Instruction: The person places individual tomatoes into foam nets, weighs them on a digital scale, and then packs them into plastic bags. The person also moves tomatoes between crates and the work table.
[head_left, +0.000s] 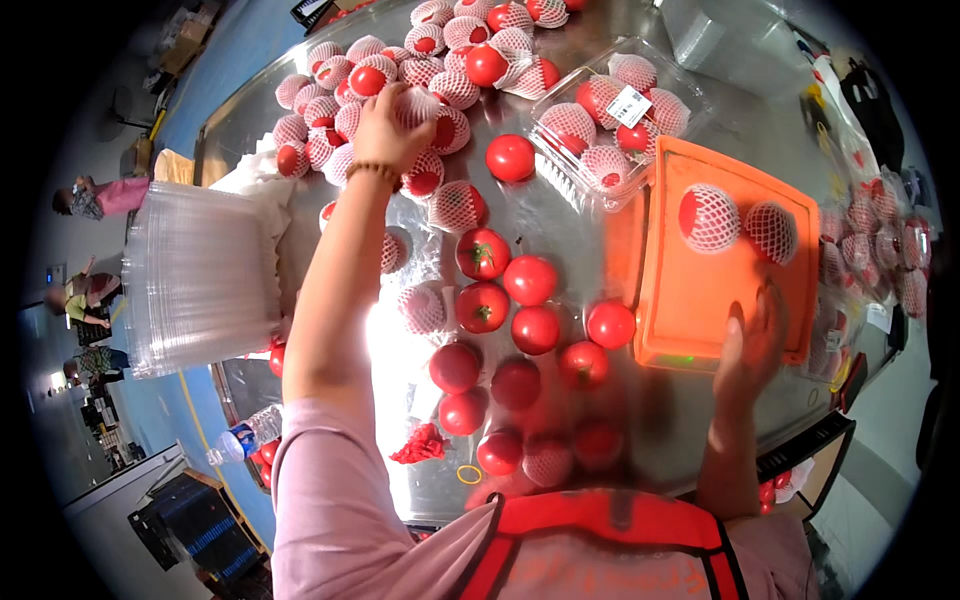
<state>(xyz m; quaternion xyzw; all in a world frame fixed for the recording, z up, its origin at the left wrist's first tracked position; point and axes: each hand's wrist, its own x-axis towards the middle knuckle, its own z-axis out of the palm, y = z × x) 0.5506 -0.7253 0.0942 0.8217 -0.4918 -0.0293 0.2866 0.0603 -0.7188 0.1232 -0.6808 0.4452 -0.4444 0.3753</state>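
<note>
My left hand (390, 135) reaches into a pile of tomatoes in white foam nets (319, 112). Its thumb and fingers close around one foam-netted piece (418, 106), whose contents are mostly hidden. On the right, my right hand (754, 349) hovers at the near edge of an orange plastic tray (697, 307), holding nothing, thumb apart from the fingers. Two netted tomatoes rest on this tray, a paler one (709, 217) and a shaded one (771, 232) nearest my fingertips. Beyond its left corner sits a clear plastic clamshell box (551, 161) of netted tomatoes, bearing a printed label (628, 106).
Several bare tomatoes (484, 307) lie across the steel table (555, 465). Stacked clear plastic containers (202, 277) stand at the left, near a plastic bottle (251, 435). Red netting (420, 444) and a yellow rubber band (469, 474) lie near me. Filled packs (862, 240) stand right; people are in the left background.
</note>
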